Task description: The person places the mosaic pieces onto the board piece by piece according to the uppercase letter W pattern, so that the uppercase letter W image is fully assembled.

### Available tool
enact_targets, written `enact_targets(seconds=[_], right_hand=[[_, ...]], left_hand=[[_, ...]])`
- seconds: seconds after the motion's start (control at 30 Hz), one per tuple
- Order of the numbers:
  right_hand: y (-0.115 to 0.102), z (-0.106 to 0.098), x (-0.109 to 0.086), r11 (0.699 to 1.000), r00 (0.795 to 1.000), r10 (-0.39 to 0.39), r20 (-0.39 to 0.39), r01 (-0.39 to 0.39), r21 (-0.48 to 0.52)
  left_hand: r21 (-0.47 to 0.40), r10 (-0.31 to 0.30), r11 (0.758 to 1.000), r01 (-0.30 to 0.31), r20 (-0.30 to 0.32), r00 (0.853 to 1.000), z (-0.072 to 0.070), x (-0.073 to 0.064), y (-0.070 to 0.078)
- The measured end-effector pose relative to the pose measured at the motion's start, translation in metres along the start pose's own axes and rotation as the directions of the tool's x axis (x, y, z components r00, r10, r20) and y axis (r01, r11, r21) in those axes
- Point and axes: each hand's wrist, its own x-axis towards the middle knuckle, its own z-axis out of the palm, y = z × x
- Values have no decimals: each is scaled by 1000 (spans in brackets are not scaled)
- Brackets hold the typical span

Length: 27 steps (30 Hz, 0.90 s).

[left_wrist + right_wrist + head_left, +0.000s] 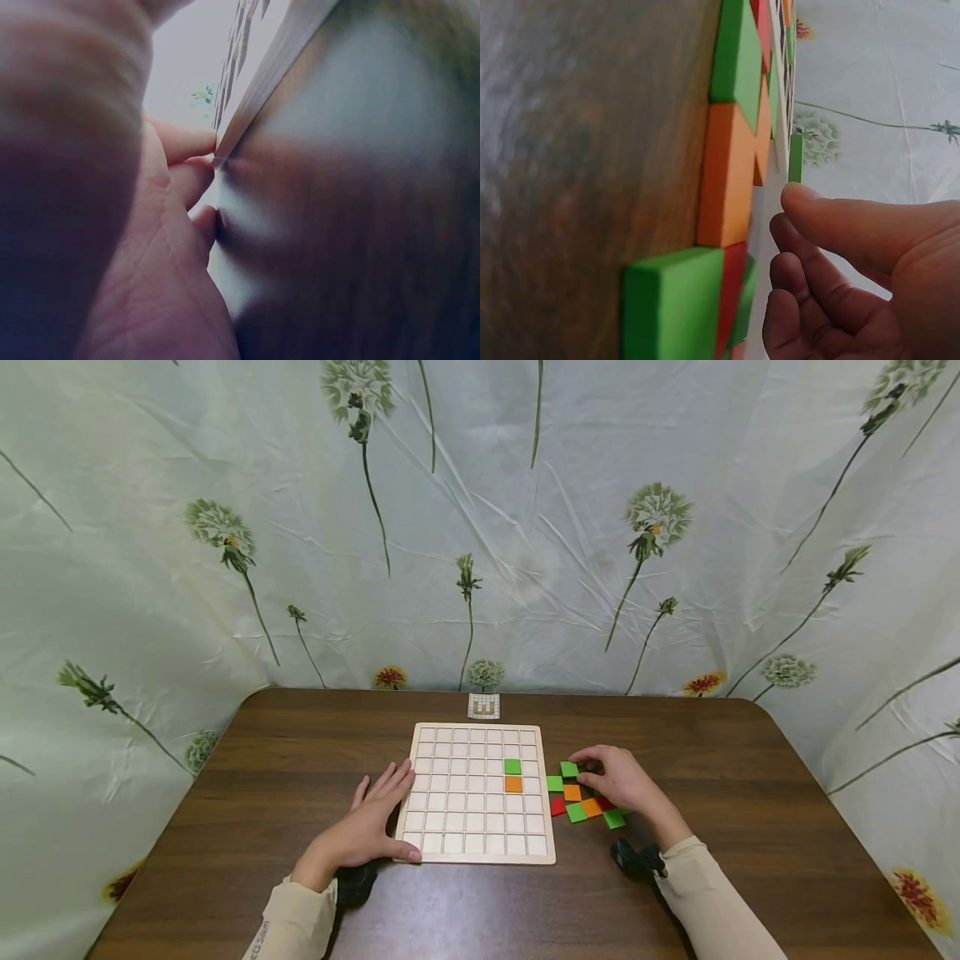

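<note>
Green, orange and red loose tiles (591,807) lie bunched just right of the board (456,804), and the right hand (617,778) hides some of them. On the board, a placed green tile (512,767) sits directly behind an orange tile (513,784), in the second column from the right. A small patterned card (483,707) lies beyond the board. The table (735,777) is brown, wood-grained; pale cloth (525,552) printed with flowers hangs around it. The right hand pinches a green tile (796,157) beside the bunch, its thumb at the tile's edge. The left hand (356,831), fingers extended and holding nothing, touches the board's left edge, thumb at the near corner.
</note>
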Motion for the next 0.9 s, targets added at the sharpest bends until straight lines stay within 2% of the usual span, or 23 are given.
enact_targets(seconds=[0.17, 0.53, 0.9], right_hand=[[-5, -1, -1, 1000, 999, -21, -27, 21, -5], [-18, 1, -3, 998, 997, -30, -67, 33, 48], [-33, 12, -11, 996, 998, -26, -63, 31, 84]], left_hand=[[3, 2, 1000, -2, -5, 1000, -2, 1, 0], [6, -2, 1000, 2, -4, 1000, -4, 3, 0], [10, -22, 1000, 22, 15, 1000, 0, 1, 0]])
